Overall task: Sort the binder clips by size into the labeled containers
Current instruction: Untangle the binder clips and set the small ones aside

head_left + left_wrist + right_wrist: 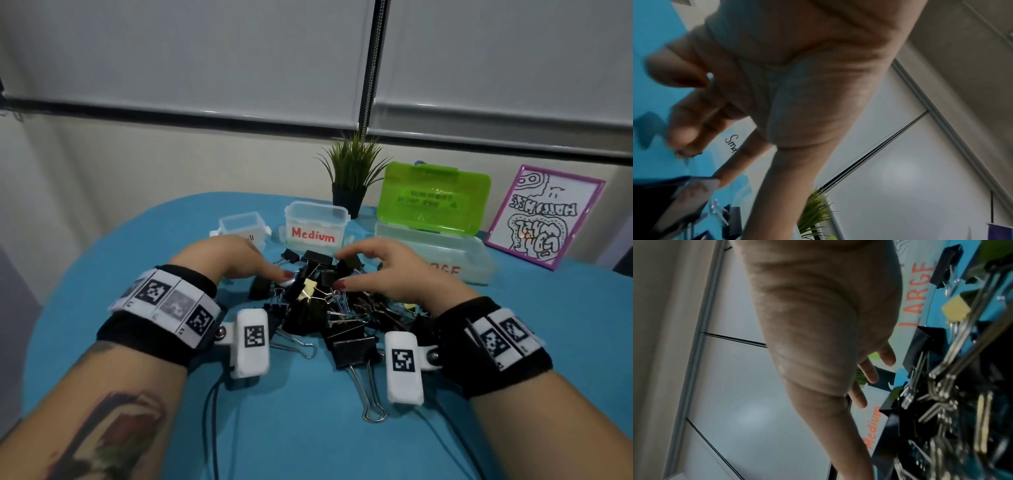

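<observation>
The heap of binder clips lies at the centre of the blue tabletop, mostly black ones tangled by their wire handles, with a pale yellow clip near the top and a big black clip thrown out at 6 o'clock with its long handles trailing toward the person. The heap sits just in front of the three boxes, likely so that each clip has only a short way to go. The left hand hovers over the heap's 10 o'clock edge with loosely bent fingers and its thumb reaching toward the yellow clip; it seems to hold nothing. The right hand arches over the 2 o'clock side, fingers spread and curved down, thumb lowered toward the black clips; the right wrist view shows the fingers apart, gripping nothing. Both appear poised to pick. Beyond the heap, the small clear container stands at 11 o'clock, the Medium container at 12, and the LARGE container with its green lid propped open at 2, all open toward the hands. A potted plant and a framed drawing stand behind them
</observation>
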